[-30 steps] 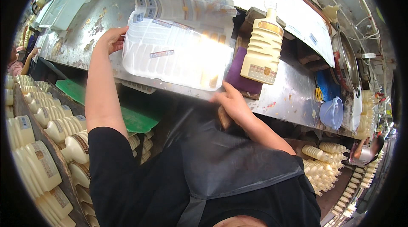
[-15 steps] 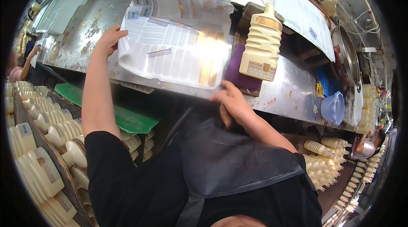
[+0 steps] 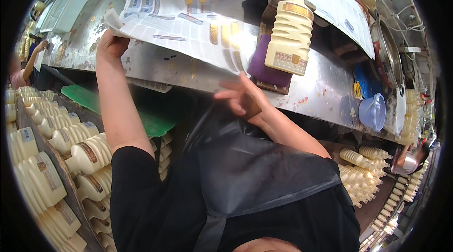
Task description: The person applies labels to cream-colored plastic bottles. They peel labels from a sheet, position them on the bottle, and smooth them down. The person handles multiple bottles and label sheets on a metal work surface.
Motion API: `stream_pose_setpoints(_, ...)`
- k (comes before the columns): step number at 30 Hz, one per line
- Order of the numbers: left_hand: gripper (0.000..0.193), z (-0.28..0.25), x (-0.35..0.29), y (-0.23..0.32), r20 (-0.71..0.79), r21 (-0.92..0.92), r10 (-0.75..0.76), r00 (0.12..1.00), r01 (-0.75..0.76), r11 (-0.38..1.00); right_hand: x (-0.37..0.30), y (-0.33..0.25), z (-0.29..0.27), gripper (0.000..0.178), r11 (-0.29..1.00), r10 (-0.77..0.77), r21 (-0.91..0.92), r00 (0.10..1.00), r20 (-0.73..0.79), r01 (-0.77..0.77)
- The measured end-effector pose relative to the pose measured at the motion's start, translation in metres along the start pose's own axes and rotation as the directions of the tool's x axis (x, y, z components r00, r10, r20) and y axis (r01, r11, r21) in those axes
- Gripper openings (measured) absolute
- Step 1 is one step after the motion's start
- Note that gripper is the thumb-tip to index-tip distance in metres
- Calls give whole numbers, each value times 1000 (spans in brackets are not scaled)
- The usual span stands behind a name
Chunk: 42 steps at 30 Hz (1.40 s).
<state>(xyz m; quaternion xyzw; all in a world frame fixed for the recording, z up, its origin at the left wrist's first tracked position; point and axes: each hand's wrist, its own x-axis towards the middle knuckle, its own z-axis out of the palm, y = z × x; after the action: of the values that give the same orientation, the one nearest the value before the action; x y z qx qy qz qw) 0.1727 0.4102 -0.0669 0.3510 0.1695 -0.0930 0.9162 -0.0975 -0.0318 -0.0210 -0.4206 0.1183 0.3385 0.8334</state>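
My left hand (image 3: 113, 44) is closed on the left corner of a large, partly translucent sheet of labels (image 3: 174, 30), which is lifted and curls there. Several labels still show on the sheet, some gold, some dark strips, among pale blank shapes. My right hand (image 3: 243, 96) is at the sheet's lower right corner, one fingertip against or just under it; its other fingers are spread and smeared by motion. To the right of the sheet, a cream ribbed bottle (image 3: 291, 37) with labels lies on a purple cloth pad (image 3: 270, 70) over a block.
A metal worktable (image 3: 188, 70) runs across in front of me. Crates of cream bottles (image 3: 87, 155) stand at left, more bottles (image 3: 363, 176) at right. A blue bucket (image 3: 372, 113) and yellow scissors (image 3: 357, 90) are at the right end. Other people work at both sides.
The sheet has moved left and its near edge has risen off the table edge. My left hand has shifted left with its corner; my right hand's fingers have spread and turned.
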Motion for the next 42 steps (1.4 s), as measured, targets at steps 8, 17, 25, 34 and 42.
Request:
stream_pose_setpoints(8, 42, -38, -12, 14, -84, -156, -46, 995, 32, 987, 31, 5, -10, 49, 969, -90, 230, 995, -31, 95)
stream_pose_setpoints(17, 45, -56, -30, 23, -154, 415, 74, 985, -4, 910, 79, -33, 16, 33, 999, -4, 43, 960, -280, 17)
stream_pose_setpoints(25, 41, 40, -125, -4, 68, 504, 229, 971, -231, 832, 58, -46, 46, 44, 781, -330, -606, 923, -196, 151)
stream_pose_setpoints(34, 52, 104, -217, 28, -1, 641, 295, 955, -226, 733, -21, -67, 57, 53, 541, -602, -694, 795, 74, 475)
stream_pose_setpoints(42, 56, 229, -262, -20, 217, 717, 472, 855, -468, 518, -156, -130, 2, 49, 687, -649, -510, 752, -114, 517)
